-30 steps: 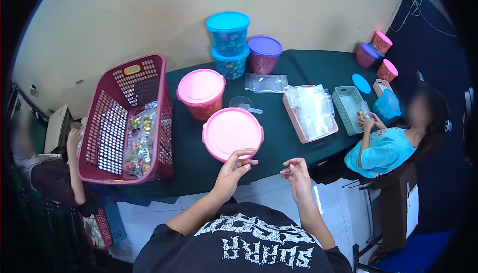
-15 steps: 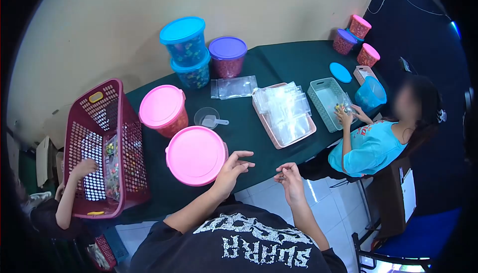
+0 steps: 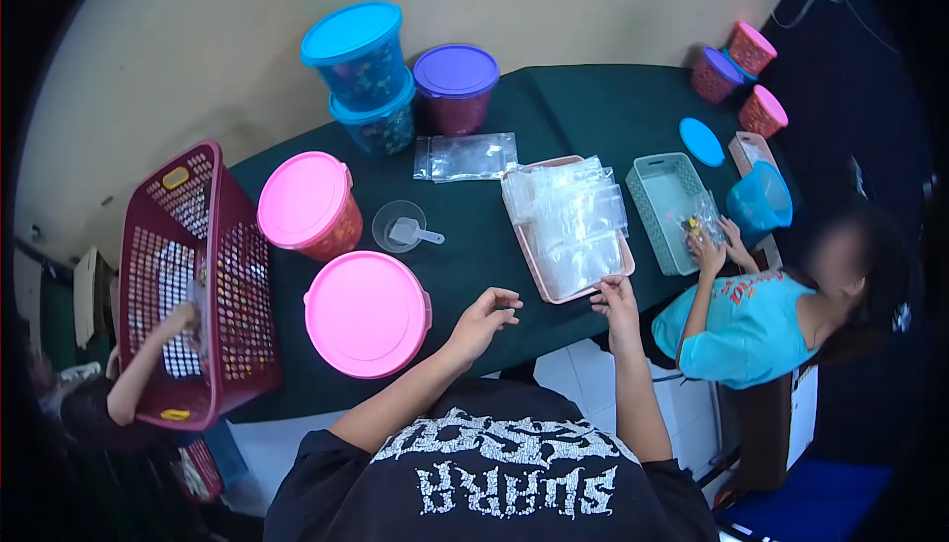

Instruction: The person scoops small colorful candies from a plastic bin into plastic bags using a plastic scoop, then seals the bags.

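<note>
My left hand [image 3: 482,323] hovers over the front of the green-covered table, fingers curled apart and holding nothing. At the near right corner of a pink tray [image 3: 556,299], my right hand [image 3: 619,307] has its fingertips by the edge of the clear plastic bags [image 3: 573,231] heaped there; whether they touch is unclear. Left of my left hand stands a tub with a pink lid [image 3: 364,315]. Behind it are another pink-lidded tub [image 3: 306,201] and a small clear bowl [image 3: 399,226] with a white scoop [image 3: 417,234]. More flat bags [image 3: 465,157] lie behind.
A maroon basket [image 3: 222,295] stands at the left, with another person's arm [image 3: 148,359] reaching in. Blue-lidded tubs [image 3: 361,68] and a purple-lidded tub [image 3: 455,97] stand by the wall. A co-worker [image 3: 741,315] at the right handles a small bag over a pale green basket [image 3: 664,211].
My right hand has moved right and up to the pink tray's edge. My left hand stays raised, slightly further right. The co-worker's hands and the arm at the maroon basket have shifted.
</note>
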